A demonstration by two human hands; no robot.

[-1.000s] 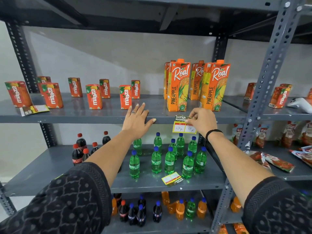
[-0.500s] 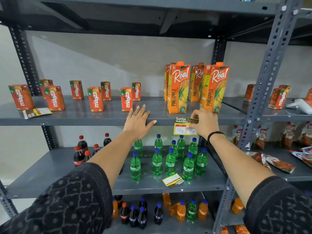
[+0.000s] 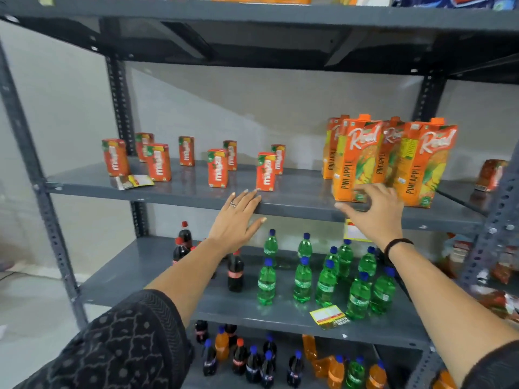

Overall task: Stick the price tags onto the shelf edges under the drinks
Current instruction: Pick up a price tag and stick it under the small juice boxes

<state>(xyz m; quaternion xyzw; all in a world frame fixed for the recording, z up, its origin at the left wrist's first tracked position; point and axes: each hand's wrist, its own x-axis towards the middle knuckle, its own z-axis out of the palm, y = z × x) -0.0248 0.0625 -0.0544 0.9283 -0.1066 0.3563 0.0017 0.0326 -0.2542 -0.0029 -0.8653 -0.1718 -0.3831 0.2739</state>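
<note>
A yellow price tag (image 3: 354, 232) hangs on the front edge of the grey shelf (image 3: 297, 210), under the tall orange pineapple juice cartons (image 3: 356, 161). My right hand (image 3: 376, 214) lies over the tag's top and the shelf edge with fingers spread, so only the tag's lower left part shows. My left hand (image 3: 238, 217) rests flat and open on the same edge further left. A loose tag (image 3: 134, 181) lies by the small mango cartons (image 3: 217, 168). Another loose tag (image 3: 328, 317) lies in front of the green bottles (image 3: 303, 282).
Cola bottles (image 3: 235, 273) stand left of the green ones on the middle shelf. Dark and orange bottles (image 3: 252, 363) fill the bottom shelf. A perforated upright post (image 3: 502, 209) runs down the right side, with red snack packets (image 3: 505, 265) beyond it.
My right hand went from pinching the tag's top to lying spread over it on the shelf edge. The left hand stayed on the edge. My view swung left and closer.
</note>
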